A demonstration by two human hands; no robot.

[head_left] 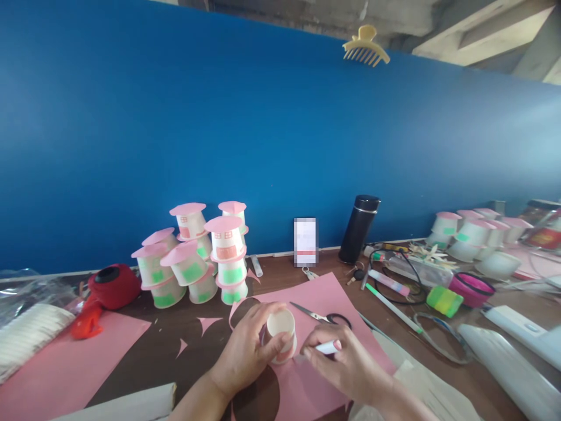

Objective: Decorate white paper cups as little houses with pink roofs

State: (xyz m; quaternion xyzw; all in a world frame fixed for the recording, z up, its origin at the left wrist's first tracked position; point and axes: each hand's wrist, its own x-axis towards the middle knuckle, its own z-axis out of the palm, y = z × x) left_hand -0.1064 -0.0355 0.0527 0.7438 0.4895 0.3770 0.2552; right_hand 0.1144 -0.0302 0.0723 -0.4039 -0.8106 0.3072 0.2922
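My left hand (245, 351) is wrapped round a small white paper cup (281, 330) that rests upside down on a pink paper sheet (307, 386). My right hand (346, 359) pinches a white pen-like stick (328, 347) whose tip touches the cup's side. A pair of scissors (322, 317) lies on the pink sheet just behind the cup. A round hole is cut out of the sheet near my left wrist.
A pile of cups with pink lids (197, 257) stands at the back left, more cups (473, 231) at the back right. A black flask (359, 229), a red object (111, 286), a green marker (392, 307), a pink bowl (471, 288) and cables lie about.
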